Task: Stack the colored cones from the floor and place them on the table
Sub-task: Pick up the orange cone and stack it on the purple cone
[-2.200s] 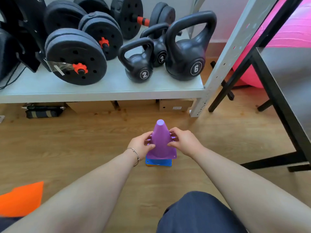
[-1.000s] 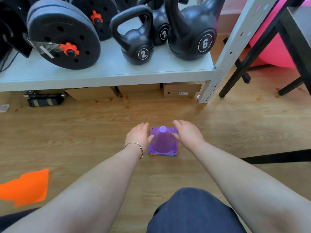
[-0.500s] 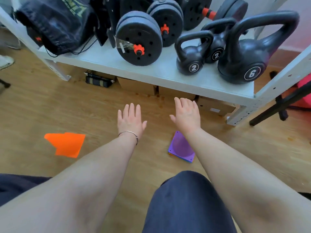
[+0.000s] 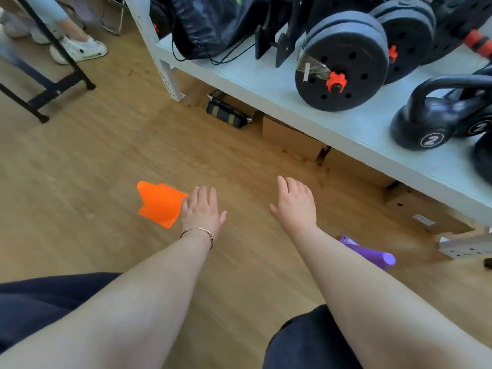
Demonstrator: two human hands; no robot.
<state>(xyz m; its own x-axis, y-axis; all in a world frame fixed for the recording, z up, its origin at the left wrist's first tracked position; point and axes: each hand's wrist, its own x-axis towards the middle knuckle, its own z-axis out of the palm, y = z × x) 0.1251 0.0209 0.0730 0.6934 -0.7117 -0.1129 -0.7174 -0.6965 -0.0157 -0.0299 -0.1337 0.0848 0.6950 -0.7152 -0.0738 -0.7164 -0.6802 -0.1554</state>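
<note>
An orange cone (image 4: 159, 203) lies on its side on the wooden floor, left of centre. My left hand (image 4: 203, 209), with a bracelet at the wrist, is open and flat, its fingertips right beside the cone's narrow end. My right hand (image 4: 295, 204) hovers open over bare floor, holding nothing. The purple cone (image 4: 372, 253) that tops the stack stands on the floor behind my right forearm, which hides most of it; the cones under it are out of sight.
A low grey shelf (image 4: 351, 129) runs along the right with dumbbell plates (image 4: 343, 62), kettlebells (image 4: 431, 121) and a black bag (image 4: 213, 22). Cardboard boxes (image 4: 292, 139) sit under it. Black table legs (image 4: 53, 83) and another person's white shoes (image 4: 80, 49) are at the top left.
Both hands let go of the purple-topped stack and swung left. My view turned left too, so the orange cone now lies by my left hand and the stack sits at the right.
</note>
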